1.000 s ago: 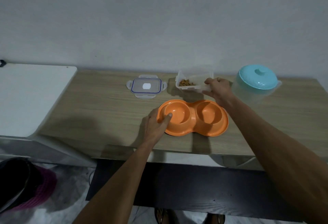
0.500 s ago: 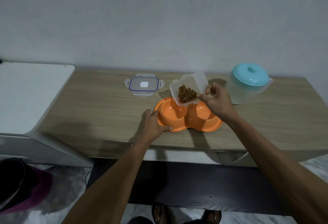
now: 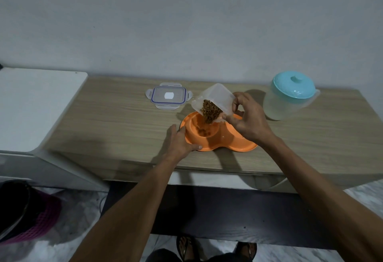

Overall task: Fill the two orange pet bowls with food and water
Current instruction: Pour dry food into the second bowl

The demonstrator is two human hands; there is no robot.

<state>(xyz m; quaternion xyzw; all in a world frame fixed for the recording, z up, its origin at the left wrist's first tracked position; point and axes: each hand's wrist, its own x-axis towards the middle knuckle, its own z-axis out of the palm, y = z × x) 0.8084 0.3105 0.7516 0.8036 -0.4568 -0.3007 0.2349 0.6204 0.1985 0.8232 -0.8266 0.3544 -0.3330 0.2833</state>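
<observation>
An orange double pet bowl (image 3: 222, 143) sits near the front edge of the wooden table (image 3: 116, 120). My left hand (image 3: 179, 142) grips its left rim. My right hand (image 3: 247, 119) holds a clear plastic food container (image 3: 217, 98) tipped steeply over the left bowl. Brown kibble (image 3: 210, 112) slides out of it, and some pieces lie in the left bowl. The right bowl is partly hidden by my right hand. A translucent water jug with a turquoise lid (image 3: 291, 94) stands to the right.
The container's clear lid (image 3: 168, 98) lies flat behind the bowls to the left. A white cabinet (image 3: 31, 106) adjoins the table's left end. A dark and purple basket (image 3: 24, 214) sits on the floor at lower left. A grey wall is close behind.
My right hand lifted the food container from the table, brought it over the left bowl and tipped it further, so kibble now falls in. My left hand shifted to the bowl's left rim.
</observation>
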